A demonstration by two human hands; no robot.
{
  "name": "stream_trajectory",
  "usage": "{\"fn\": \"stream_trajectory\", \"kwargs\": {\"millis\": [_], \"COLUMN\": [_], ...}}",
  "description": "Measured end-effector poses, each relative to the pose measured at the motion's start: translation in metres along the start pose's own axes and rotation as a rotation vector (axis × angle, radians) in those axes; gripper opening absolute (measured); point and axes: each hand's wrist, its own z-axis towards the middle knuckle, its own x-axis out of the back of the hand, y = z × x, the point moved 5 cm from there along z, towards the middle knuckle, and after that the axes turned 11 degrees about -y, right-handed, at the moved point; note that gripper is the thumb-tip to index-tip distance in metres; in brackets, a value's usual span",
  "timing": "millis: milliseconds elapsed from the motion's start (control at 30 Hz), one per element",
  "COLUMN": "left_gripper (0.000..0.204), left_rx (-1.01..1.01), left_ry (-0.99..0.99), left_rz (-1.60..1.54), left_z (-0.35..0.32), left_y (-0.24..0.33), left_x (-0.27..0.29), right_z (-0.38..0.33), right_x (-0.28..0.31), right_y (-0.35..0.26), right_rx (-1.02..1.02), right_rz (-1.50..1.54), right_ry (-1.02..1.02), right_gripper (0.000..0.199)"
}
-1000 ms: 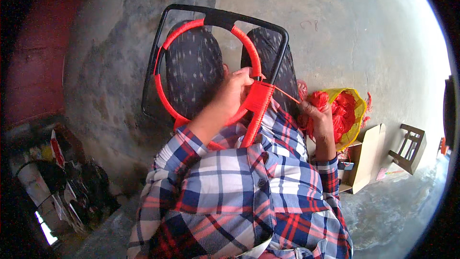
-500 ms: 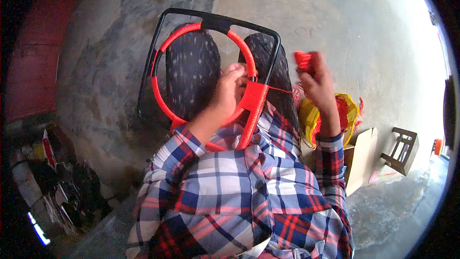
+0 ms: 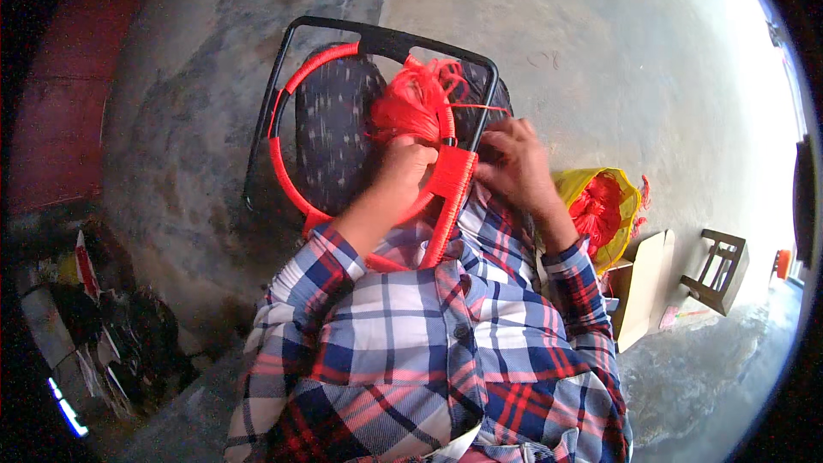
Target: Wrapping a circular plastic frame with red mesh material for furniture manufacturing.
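Observation:
A black metal frame (image 3: 296, 26) rests across my knees, with a round ring wrapped in red cord (image 3: 283, 163) inside it. A wider red woven band (image 3: 452, 173) joins the ring at its lower right. My left hand (image 3: 401, 173) is inside the ring, closed around the lower end of a loose bundle of red cord (image 3: 410, 107). Just outside the frame's right side is my right hand (image 3: 520, 163). Its fingers are curled in beside the woven band, and what they pinch is hidden. A red strand stretches from the ring over the frame's right bar.
On the floor to the right, a yellow bag (image 3: 630, 206) holds more red cord. Beyond it are an open cardboard box (image 3: 645, 287) and a small dark wooden stool (image 3: 718, 270). Dark clutter (image 3: 120, 334) lies at the lower left, near a red wall panel (image 3: 64, 94).
The red cord bundle has passed from my right hand into my left, inside the ring. My right hand has moved left and down to the frame's side.

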Motion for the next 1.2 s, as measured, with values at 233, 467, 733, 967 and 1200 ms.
{"fn": "stream_trajectory", "kwargs": {"millis": [233, 467, 733, 967, 1200], "left_gripper": [0.030, 0.029, 0.026, 0.015, 0.011], "left_rx": [0.134, 0.162, 0.052, 0.060, 0.089], "left_ry": [-0.060, -0.129, -0.184, -0.137, -0.116], "left_rz": [-0.252, -0.355, -0.226, -0.083, -0.003], "left_z": [-0.007, -0.003, -0.010, -0.015, -0.010], "left_y": [0.003, -0.004, 0.012, 0.010, -0.001], "left_x": [-0.024, -0.016, -0.032, -0.033, -0.025], "right_z": [-0.012, -0.106, -0.130, -0.039, -0.052], "right_x": [-0.004, 0.076, 0.080, -0.009, 0.022], "right_y": [0.014, 0.038, 0.076, 0.007, -0.012], "right_rx": [-0.036, 0.041, -0.321, -0.424, -0.431], "right_rz": [0.302, 1.366, 1.427, 1.065, 1.328], "right_ry": [0.129, 0.402, 0.710, 0.096, 0.273], "right_gripper": [0.037, 0.037, 0.012, 0.014, 0.012]}}
